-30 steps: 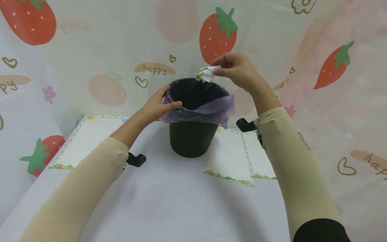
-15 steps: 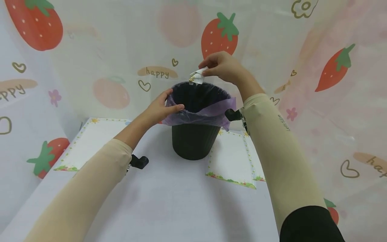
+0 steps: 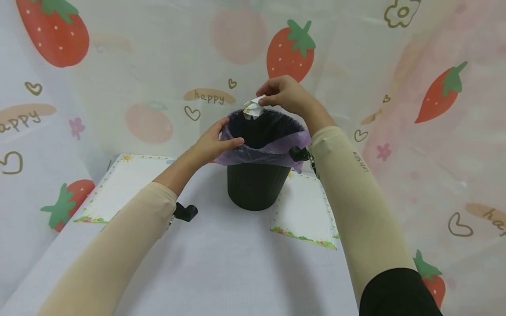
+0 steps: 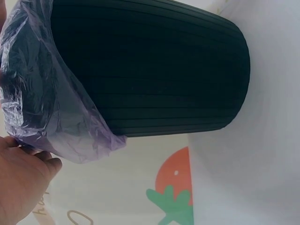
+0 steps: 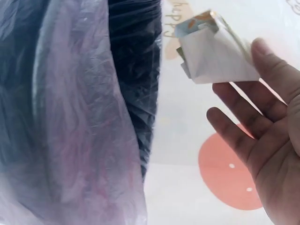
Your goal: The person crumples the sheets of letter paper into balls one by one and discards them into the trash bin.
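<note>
In the head view a dark ribbed trash bin (image 3: 258, 186) stands upright, lined with a purple plastic bag (image 3: 258, 153) folded over its rim. My left hand (image 3: 209, 142) grips the bin's left side at the rim, thumb along the front and fingers farther back on the liner. Above the bin's far rim my right hand (image 3: 285, 96) pinches a folded scrap of paper (image 3: 253, 108) between thumb and fingers. The right wrist view shows that paper (image 5: 218, 54) as white, with a bit of coloured print on its edges.
Flat white sheets with a printed garden border lie on the white table (image 3: 221, 263), one at left (image 3: 130, 182) and another at right (image 3: 302, 208) beside the bin. A strawberry-printed curtain (image 3: 158, 57) stands close behind.
My right hand has moved left and a little lower with the paper, bringing it over the bin's opening. My left hand keeps its grip on the rim. The view has shifted slightly.
</note>
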The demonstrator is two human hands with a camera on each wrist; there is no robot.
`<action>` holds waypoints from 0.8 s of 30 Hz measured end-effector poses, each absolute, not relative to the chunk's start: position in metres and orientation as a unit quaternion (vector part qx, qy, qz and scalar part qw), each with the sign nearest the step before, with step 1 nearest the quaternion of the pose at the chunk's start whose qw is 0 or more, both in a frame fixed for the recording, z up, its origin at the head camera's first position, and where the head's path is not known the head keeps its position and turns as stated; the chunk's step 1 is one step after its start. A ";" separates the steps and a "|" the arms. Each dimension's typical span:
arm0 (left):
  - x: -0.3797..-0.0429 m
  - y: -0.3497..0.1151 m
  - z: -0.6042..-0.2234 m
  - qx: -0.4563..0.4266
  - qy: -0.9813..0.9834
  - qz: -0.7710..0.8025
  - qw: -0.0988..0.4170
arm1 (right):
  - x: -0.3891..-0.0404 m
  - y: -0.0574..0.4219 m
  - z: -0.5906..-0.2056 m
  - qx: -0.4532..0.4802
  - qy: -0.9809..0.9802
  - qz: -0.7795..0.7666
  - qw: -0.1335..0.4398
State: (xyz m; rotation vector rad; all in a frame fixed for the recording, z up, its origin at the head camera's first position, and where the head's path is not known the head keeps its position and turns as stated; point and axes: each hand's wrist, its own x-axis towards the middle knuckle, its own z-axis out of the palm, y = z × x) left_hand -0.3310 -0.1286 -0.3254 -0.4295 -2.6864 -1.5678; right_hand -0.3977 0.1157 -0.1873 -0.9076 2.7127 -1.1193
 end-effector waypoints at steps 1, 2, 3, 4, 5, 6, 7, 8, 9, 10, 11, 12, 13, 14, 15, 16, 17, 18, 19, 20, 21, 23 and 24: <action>-0.331 -0.129 -0.326 -0.138 -0.855 -0.500 0.003 | -0.398 0.116 -0.188 -0.291 0.884 -0.365 0.034; -0.332 -0.129 -0.326 -0.139 -0.854 -0.501 0.004 | -0.399 0.116 -0.188 -0.286 0.886 -0.364 0.032; -0.332 -0.129 -0.326 -0.141 -0.853 -0.502 0.004 | -0.399 0.116 -0.189 -0.282 0.888 -0.363 0.030; -0.332 -0.129 -0.326 -0.142 -0.853 -0.503 0.005 | -0.399 0.116 -0.189 -0.277 0.890 -0.360 0.028; -0.332 -0.129 -0.326 -0.143 -0.852 -0.503 0.005 | -0.399 0.116 -0.190 -0.273 0.893 -0.357 0.026; -0.331 -0.130 -0.326 -0.143 -0.852 -0.503 0.003 | -0.399 0.116 -0.190 -0.270 0.895 -0.354 0.025; -0.331 -0.130 -0.326 -0.143 -0.853 -0.502 0.003 | -0.399 0.116 -0.191 -0.268 0.897 -0.352 0.024; -0.331 -0.130 -0.326 -0.143 -0.853 -0.501 0.002 | -0.399 0.116 -0.191 -0.266 0.897 -0.351 0.024; -0.330 -0.130 -0.326 -0.143 -0.854 -0.500 0.001 | -0.398 0.115 -0.191 -0.265 0.898 -0.352 0.024; -0.330 -0.130 -0.326 -0.144 -0.855 -0.499 0.000 | -0.398 0.116 -0.192 -0.264 0.898 -0.351 0.021; -0.330 -0.129 -0.326 -0.144 -0.855 -0.498 0.000 | -0.396 0.116 -0.192 -0.264 0.898 -0.351 0.017; -0.330 -0.129 -0.326 -0.144 -0.856 -0.497 0.000 | -0.394 0.117 -0.192 -0.265 0.898 -0.352 0.013; -0.330 -0.128 -0.326 -0.146 -0.856 -0.497 0.001 | -0.392 0.117 -0.192 -0.263 0.899 -0.351 0.008; -0.330 -0.128 -0.327 -0.147 -0.854 -0.499 0.001 | -0.389 0.118 -0.192 -0.263 0.899 -0.351 0.000; -0.330 -0.128 -0.328 -0.147 -0.853 -0.502 -0.001 | -0.386 0.118 -0.193 -0.264 0.898 -0.351 -0.008; -0.330 -0.128 -0.329 -0.146 -0.851 -0.504 -0.002 | -0.383 0.119 -0.193 -0.265 0.897 -0.354 -0.016; -0.330 -0.127 -0.329 -0.145 -0.849 -0.508 -0.002 | -0.379 0.119 -0.194 -0.266 0.894 -0.359 -0.023; -0.330 -0.127 -0.330 -0.144 -0.847 -0.512 -0.002 | -0.374 0.120 -0.194 -0.265 0.892 -0.364 -0.030; -0.330 -0.128 -0.331 -0.144 -0.844 -0.516 -0.002 | -0.370 0.120 -0.195 -0.265 0.890 -0.369 -0.038; -0.330 -0.128 -0.331 -0.144 -0.842 -0.520 -0.003 | -0.366 0.120 -0.195 -0.265 0.887 -0.375 -0.044; -0.330 -0.129 -0.331 -0.145 -0.841 -0.521 -0.004 | -0.361 0.120 -0.196 -0.266 0.885 -0.378 -0.052; -0.331 -0.130 -0.330 -0.149 -0.840 -0.521 -0.002 | -0.353 0.120 -0.198 -0.268 0.881 -0.384 -0.066; -0.331 -0.131 -0.330 -0.152 -0.841 -0.520 -0.001 | -0.348 0.119 -0.199 -0.270 0.879 -0.385 -0.075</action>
